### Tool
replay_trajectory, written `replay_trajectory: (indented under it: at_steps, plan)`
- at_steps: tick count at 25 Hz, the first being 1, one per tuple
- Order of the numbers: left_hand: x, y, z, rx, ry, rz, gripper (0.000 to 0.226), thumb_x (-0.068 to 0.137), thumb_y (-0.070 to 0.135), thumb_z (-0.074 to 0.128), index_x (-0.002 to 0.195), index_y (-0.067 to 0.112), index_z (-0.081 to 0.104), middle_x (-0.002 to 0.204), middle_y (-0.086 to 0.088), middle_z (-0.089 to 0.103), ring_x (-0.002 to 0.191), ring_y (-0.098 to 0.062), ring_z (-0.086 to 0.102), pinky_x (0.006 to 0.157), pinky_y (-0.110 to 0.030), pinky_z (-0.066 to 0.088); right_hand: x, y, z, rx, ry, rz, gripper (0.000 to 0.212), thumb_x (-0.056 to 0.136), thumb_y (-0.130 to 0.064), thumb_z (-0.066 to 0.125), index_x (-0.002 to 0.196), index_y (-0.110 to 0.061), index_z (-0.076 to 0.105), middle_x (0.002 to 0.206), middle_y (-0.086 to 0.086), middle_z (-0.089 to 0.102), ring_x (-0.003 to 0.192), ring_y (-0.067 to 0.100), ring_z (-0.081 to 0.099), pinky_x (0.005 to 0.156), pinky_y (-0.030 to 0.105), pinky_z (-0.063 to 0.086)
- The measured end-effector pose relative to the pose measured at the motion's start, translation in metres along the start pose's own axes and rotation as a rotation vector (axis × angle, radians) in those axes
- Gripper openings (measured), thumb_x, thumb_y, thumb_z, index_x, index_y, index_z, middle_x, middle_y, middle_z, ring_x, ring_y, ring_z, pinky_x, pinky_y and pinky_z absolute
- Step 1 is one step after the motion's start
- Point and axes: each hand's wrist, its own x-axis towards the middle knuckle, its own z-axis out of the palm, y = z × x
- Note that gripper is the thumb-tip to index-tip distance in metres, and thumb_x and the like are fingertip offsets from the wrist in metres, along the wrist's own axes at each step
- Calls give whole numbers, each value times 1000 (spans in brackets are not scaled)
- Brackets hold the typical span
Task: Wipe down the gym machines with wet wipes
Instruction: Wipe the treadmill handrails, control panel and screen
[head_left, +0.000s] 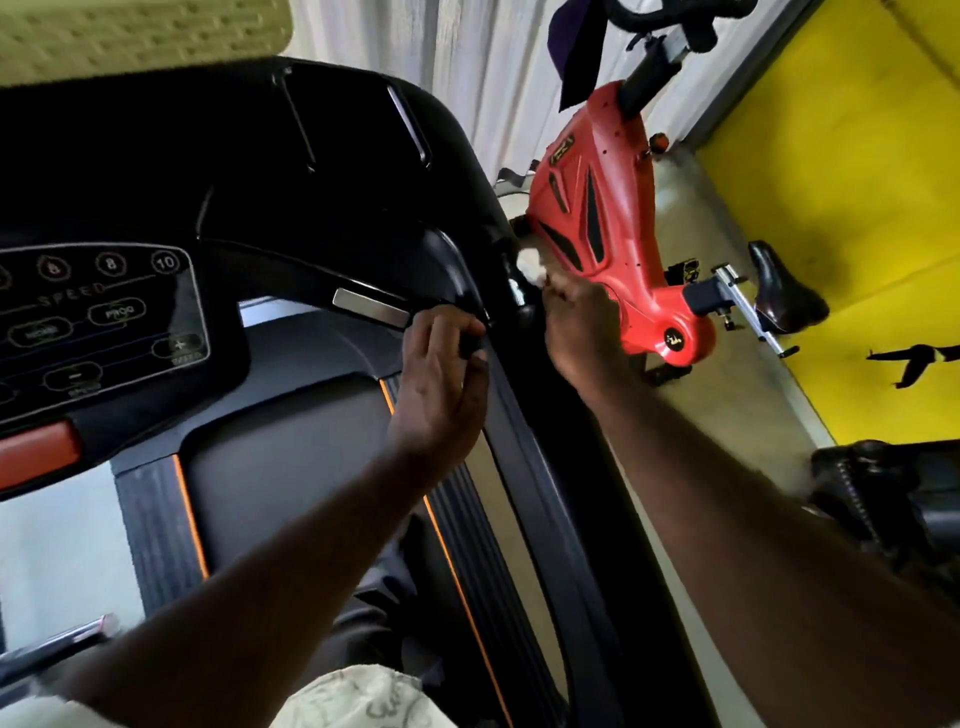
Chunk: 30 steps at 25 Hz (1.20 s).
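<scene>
Head: left hand (441, 384) grips treadmill handrail (457, 275), right hand (576, 327) pinches wipe (531, 265)

Pale garment (358, 699), faint grey scribbled print; dark trousers (376, 623)

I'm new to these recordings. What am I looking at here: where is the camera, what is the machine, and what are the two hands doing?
There is one picture, taken by a camera worn on the person's head, looking down past both arms. The big black machine is a treadmill: its console with speed buttons is at the left, and its belt is below. The left hand has its fingers curled round the black handrail, beside a metal plate. The right hand pinches a white wet wipe against the treadmill's glossy black side frame. Beyond stands a red exercise bike by a yellow wall.
</scene>
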Motion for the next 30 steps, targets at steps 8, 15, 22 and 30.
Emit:
replay_trajectory:
  at_steps: [8, 15, 22, 30]
  plan:
    - [54, -4, 4, 290, -272, 366, 23, 99, 16, 60, 117, 6, 70, 133, -14, 63, 133, -35, 51, 118, -48, 35, -71, 5, -14, 24, 94, 447, 36, 102, -14, 49, 120, -30, 77, 104, -5, 77, 95, 13, 67, 74, 14, 45]
    - [80, 16, 23, 536, -628, 710, 35, 108, 34, 47, 119, 10, 70, 124, -12, 69, 129, -37, 57, 122, -54, 30, -205, 61, -46, -211, 63, 797, 33, 104, -29, 37, 107, -19, 68, 108, 16, 74, 106, 40, 67, 80, 38, 44]
    - [56, 62, 60, 776, -1045, 927, 51, 109, 43, 24, 97, 21, 68, 95, -7, 72, 92, -37, 65, 90, -46, 48, -187, 50, -18, -77, 206, 609, 32, 107, -26, 43, 130, -22, 65, 127, 10, 69, 118, 33, 63, 97, 40, 51]
    - [-27, 106, 97, 735, -1320, 1060, 59, 107, 54, 13, 101, 22, 63, 91, -2, 68, 87, -30, 66, 75, -43, 53, -410, 155, -40, -328, 376, 923, 63, 103, -53, 19, 114, -18, 70, 106, 10, 74, 97, 37, 68, 90, 47, 52]
